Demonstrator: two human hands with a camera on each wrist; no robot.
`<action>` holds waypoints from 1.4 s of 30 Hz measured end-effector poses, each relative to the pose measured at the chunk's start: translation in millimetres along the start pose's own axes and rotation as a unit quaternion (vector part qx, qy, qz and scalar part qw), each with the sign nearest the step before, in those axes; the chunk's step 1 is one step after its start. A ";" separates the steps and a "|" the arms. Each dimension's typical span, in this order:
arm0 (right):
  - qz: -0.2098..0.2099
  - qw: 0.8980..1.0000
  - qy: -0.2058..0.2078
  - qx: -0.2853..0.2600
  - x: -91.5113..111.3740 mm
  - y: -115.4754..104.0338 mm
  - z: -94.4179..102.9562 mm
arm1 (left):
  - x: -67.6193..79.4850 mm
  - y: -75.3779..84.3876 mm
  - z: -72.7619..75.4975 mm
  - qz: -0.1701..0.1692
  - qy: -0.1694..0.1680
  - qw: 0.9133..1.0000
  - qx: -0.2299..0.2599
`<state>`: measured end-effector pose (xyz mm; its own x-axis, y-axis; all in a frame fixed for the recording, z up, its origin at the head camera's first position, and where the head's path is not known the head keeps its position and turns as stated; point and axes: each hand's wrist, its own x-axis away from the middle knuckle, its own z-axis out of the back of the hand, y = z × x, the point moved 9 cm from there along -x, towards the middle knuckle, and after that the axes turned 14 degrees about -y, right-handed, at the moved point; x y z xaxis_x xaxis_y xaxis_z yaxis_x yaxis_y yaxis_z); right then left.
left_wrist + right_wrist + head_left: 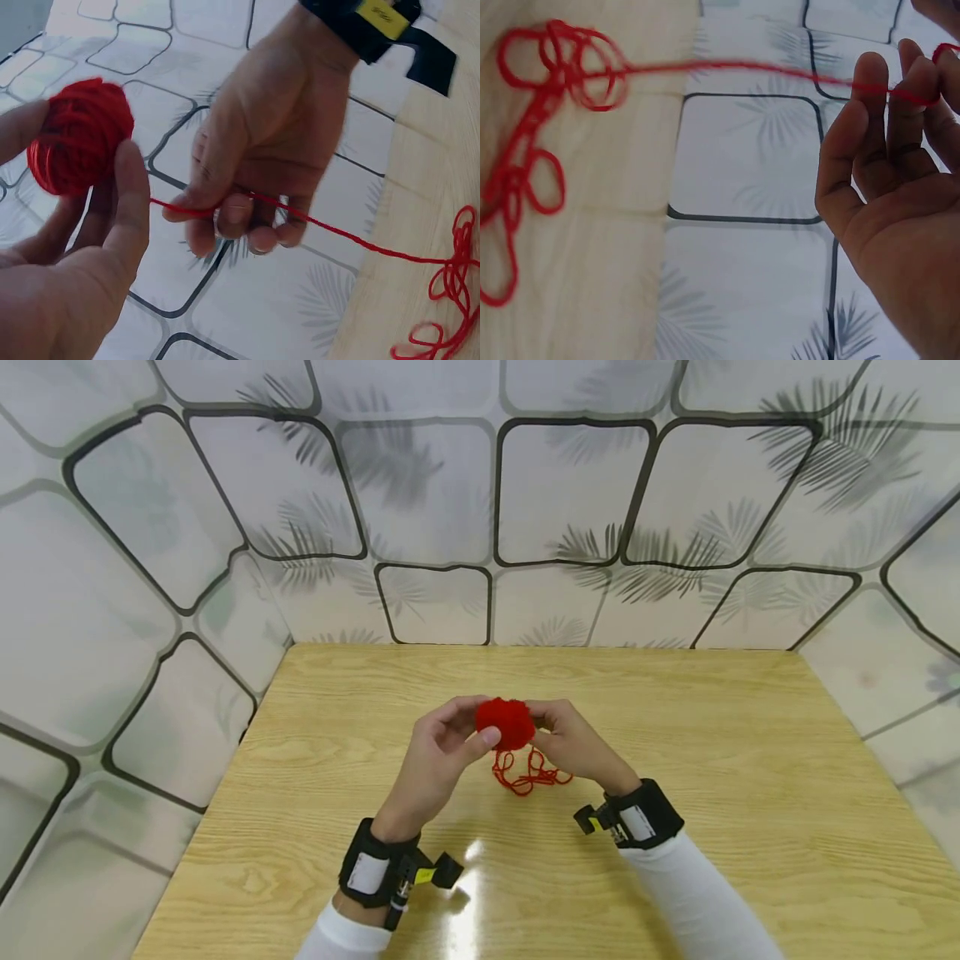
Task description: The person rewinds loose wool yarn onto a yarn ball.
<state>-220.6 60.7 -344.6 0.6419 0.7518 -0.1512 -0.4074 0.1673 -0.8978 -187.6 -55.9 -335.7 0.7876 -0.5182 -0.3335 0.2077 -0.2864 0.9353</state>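
A ball of red yarn (pixel 506 723) is held up over the table by my left hand (pixel 437 758), thumb on its near side and fingers around the left. In the left wrist view the wound strands of the yarn ball (pixel 81 136) show between thumb and fingers. Beside it my right hand (pixel 576 742) pinches the strand (pixel 337 231) between thumb and fingers. From that hand the strand runs taut down to a loose, looped tangle of yarn (pixel 531 775) on the tabletop. In the right wrist view the strand crosses the fingers of the right hand (pixel 900 195).
The wooden table (pixel 315 718) has a glossy light patch near its front. Patterned wall covering (pixel 435 493) with dark outlines and leaf prints rises behind it and at both sides. Black wrist straps with small cameras sit on both wrists.
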 end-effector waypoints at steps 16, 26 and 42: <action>-0.035 0.996 0.012 0.082 12.0 -14.8 -27.4 | 0.5 6.9 43.6 -0.053 0.177 0.982 -0.035; 0.020 0.988 0.085 0.130 28.4 -19.6 -21.9 | 2.2 25.6 50.7 -0.077 0.230 0.962 -0.122; 0.020 0.991 0.067 0.116 52.1 -37.8 -1.2 | -0.5 31.7 40.5 -0.010 0.174 0.938 -0.298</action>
<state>-171.0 92.8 -319.0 0.6969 0.6713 -0.2524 -0.5623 0.2931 -0.7733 -204.9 -97.3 -310.6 0.9004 -0.1934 -0.3897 0.4302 0.2626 0.8637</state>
